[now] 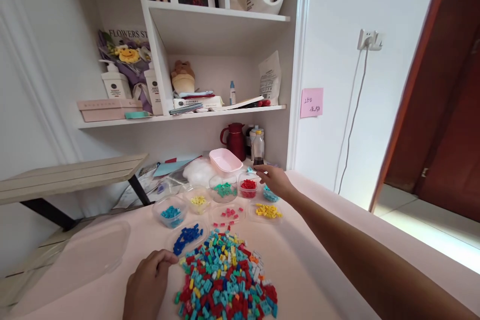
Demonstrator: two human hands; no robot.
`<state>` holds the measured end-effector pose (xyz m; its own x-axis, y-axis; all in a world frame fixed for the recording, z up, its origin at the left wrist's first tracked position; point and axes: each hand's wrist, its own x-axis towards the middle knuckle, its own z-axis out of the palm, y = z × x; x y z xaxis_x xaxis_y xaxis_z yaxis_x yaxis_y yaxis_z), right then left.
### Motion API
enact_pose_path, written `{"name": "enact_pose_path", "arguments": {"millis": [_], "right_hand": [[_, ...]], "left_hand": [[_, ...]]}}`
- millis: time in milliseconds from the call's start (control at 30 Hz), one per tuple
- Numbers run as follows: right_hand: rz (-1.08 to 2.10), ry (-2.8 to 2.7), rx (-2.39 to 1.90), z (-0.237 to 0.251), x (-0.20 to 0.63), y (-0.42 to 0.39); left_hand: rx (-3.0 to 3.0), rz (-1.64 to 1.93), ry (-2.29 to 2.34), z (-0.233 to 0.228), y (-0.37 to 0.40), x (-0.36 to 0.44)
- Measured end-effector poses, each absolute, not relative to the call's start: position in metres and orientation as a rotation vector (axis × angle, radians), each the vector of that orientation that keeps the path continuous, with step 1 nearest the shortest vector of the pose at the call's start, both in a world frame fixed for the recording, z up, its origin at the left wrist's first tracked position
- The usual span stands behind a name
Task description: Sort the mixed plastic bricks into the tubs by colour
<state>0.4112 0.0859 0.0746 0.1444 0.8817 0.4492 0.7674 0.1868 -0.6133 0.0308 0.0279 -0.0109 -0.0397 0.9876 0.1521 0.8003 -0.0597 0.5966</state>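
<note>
My right hand [276, 180] hangs open over the teal tub [270, 193] beside the red tub [248, 187]; my left hand [147, 282], loosely curled and holding nothing, rests by the brick pile [225, 280].

We see our right arm stretched far forward, bare to the elbow, its hand [276, 180] palm down with fingers loosely spread; our left hand [147, 285] sits close in, knuckles up, fingers curled and thumb pointing right.
</note>
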Motion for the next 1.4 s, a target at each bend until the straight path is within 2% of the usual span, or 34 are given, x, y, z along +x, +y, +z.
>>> {"name": "enact_pose_path", "arguments": {"millis": [133,267,433,667,967,1200,1400], "right_hand": [[0.393,-1.495,-1.471,0.064,0.404,0.059],[0.853,-1.350,-1.195,0.050,0.387,0.018],[1.104,-1.601,-1.290,0.020,0.373,-0.008],[0.947,-1.915,-1.388,0.016,0.368,-0.017],[0.657,-2.027,-1.298,0.007,0.363,-0.017],[0.353,-2.119,-1.546,0.008,0.364,-0.018],[0.349,-1.995,-1.725,0.010,0.374,-0.013]], "left_hand": [[1.919,0.822,1.898,-0.013,0.029,0.030],[1.890,0.848,1.897,-0.017,0.033,0.027],[1.918,0.868,1.853,-0.021,0.037,0.023],[1.917,0.916,1.835,-0.021,0.038,0.023],[1.918,0.888,1.872,-0.015,0.032,0.026],[1.923,0.854,1.863,-0.016,0.036,0.024],[1.902,0.835,1.868,-0.016,0.035,0.025]]}}
